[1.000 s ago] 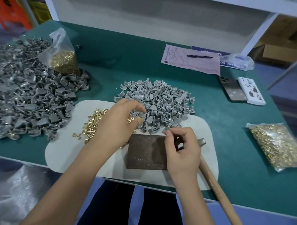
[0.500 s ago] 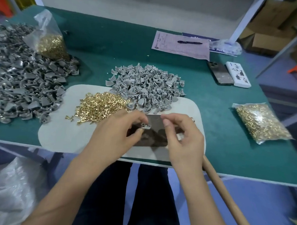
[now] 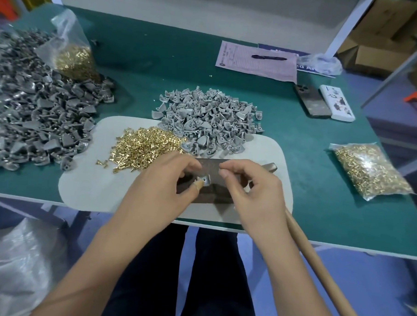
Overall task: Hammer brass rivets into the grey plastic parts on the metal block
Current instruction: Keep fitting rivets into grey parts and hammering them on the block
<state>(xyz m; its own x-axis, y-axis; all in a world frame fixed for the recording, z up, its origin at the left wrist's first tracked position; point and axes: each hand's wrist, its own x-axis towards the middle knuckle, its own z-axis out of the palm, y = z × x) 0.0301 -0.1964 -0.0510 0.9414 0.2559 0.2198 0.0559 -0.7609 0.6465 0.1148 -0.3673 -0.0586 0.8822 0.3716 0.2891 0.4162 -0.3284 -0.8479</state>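
My left hand (image 3: pixel 164 187) is pinching one small grey plastic part (image 3: pixel 205 181) between thumb and fingertip, holding it just over the dark metal block (image 3: pixel 208 192). My right hand (image 3: pixel 251 190) is closing thumb and forefinger together beside it; I am guessing a rivet sits in that pinch, but it is too small for me to tell.

I am judging the risks now. The part is light, slick and oddly wedge-shaped, so it may be tipping off the flat block if I am letting go early. A rivet seated crooked could be bending under the blow, and my fingers are sitting very near the strike point.

Going left to right: a big heap of darker grey pieces (image 3: pixel 32 116) is spreading across the green table (image 3: pixel 298 161), a crinkled clear bag of brass (image 3: pixel 73 56) resting on it; loose brass rivets (image 3: pixel 145 148), shiny and short-stemmed, are lying on the pale mat (image 3: pixel 86 188); the lighter grey pile (image 3: pixel 209 119) is touching them; the hammer (image 3: pixel 317 270), smooth wooden handle, is lying under my right wrist; another rivet bag (image 3: pixel 369 171) is sitting well apart.
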